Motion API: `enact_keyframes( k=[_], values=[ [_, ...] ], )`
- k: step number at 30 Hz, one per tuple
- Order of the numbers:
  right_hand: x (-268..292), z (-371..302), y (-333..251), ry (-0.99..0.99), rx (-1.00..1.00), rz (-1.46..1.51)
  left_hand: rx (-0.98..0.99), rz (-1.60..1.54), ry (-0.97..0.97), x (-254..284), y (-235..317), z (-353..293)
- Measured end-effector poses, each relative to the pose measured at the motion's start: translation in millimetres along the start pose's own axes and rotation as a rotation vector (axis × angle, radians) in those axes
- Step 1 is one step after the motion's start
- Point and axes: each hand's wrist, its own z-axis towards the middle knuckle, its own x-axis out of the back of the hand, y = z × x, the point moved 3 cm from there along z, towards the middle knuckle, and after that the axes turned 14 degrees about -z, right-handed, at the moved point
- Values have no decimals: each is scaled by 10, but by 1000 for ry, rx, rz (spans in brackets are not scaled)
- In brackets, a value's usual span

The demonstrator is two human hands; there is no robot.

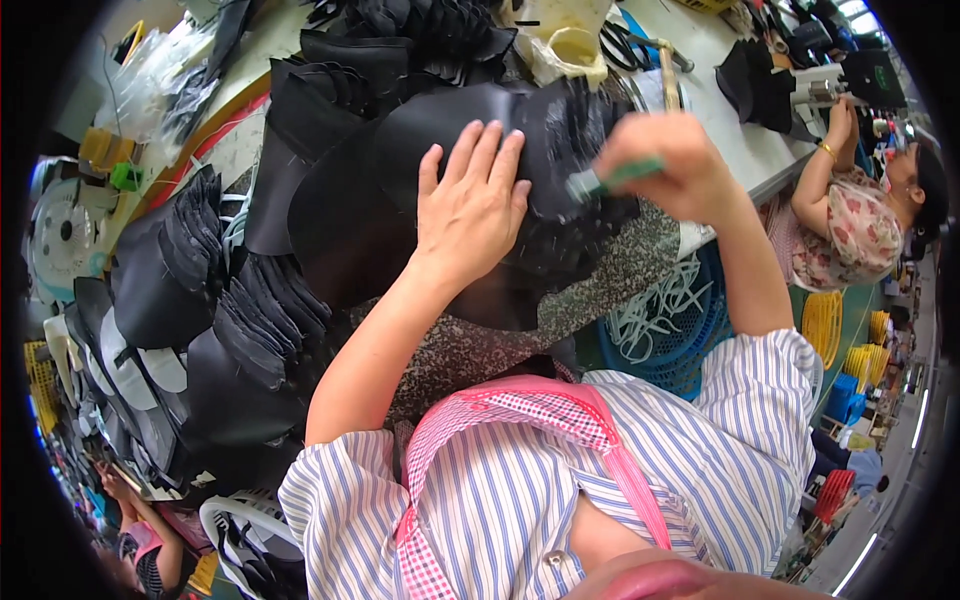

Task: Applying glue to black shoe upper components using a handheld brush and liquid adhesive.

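My left hand (470, 205) lies flat on a large black sheet-like piece (405, 150), fingers stretched out and nothing gripped. Beside it, black pieces are fanned in overlapping layers (565, 125), their edges streaked with something whitish. My right hand (672, 160) is closed around the green handle of a brush (630, 176). The brush's pale tip is at the near right part of the layered edges; blur hides whether it touches. Under the pieces is a speckled grey work surface (630, 265).
A yellowish crusted pot (572, 52) stands beyond the pieces. More black stacks (265, 320) crowd the left. Below the table's right edge is a blue basket (680, 345) with white strips. A co-worker (850, 215) sits at a machine on the right. A fan (65, 230) stands far left.
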Motion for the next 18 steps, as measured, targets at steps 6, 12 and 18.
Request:
enact_keyframes(
  k=[6,12,18],
  values=[
    [317,-68,0,255,-429,243,96,-335,-54,130,-129,214],
    [-77,290,809,232,-455,-397,71,-116,-162,-121,-133,412],
    [-126,295,523,147,-614,278,364,-442,-164,-22,-255,382]
  ],
)
